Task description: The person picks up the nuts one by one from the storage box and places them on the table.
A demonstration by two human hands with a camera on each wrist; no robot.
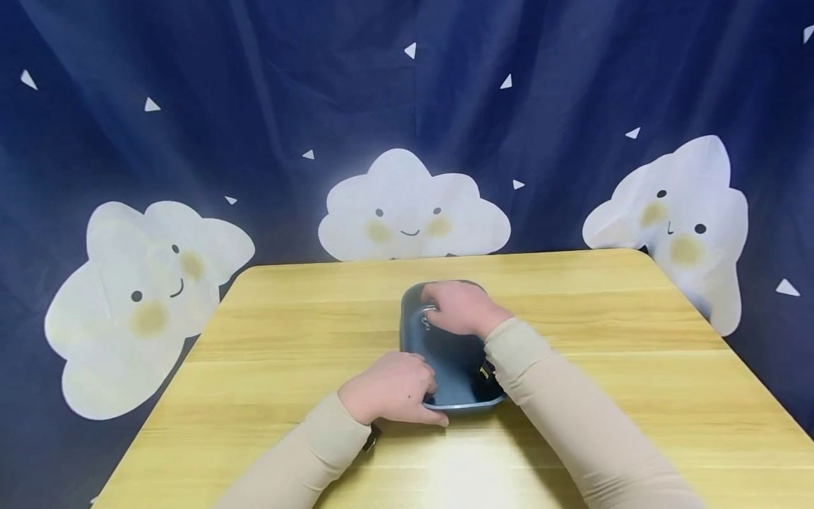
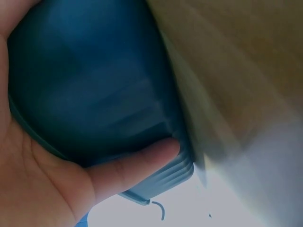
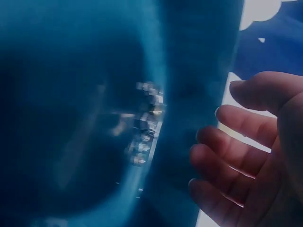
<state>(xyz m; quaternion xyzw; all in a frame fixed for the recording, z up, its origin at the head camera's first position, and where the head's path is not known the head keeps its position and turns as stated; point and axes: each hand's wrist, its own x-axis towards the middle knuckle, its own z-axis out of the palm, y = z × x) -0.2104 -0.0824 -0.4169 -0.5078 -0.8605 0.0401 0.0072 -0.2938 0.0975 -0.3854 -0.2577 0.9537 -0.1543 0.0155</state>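
A deep blue plastic tray point(image 1: 453, 385) with rounded corners stands on the table. At its near left corner my left hand point(image 1: 396, 390) grips the rim; in the left wrist view the thumb lies along the tray's outer wall point(image 2: 94, 71). My right hand point(image 1: 466, 308) is over the tray's far end. A small silvery, chain-like thing point(image 1: 427, 322) shows just below its fingers. In the right wrist view that shiny thing point(image 3: 149, 125) is blurred and apart from the loosely bent fingers point(image 3: 208, 165), against the tray's inside. Its exact kind is unclear.
The pale wooden table point(image 1: 305, 332) extends around the tray on all sides. Behind it hangs a dark blue curtain point(image 1: 547, 127) printed with white clouds. Dark wrist gear shows at the right cuff point(image 1: 518, 350) and under the left cuff point(image 1: 337, 431).
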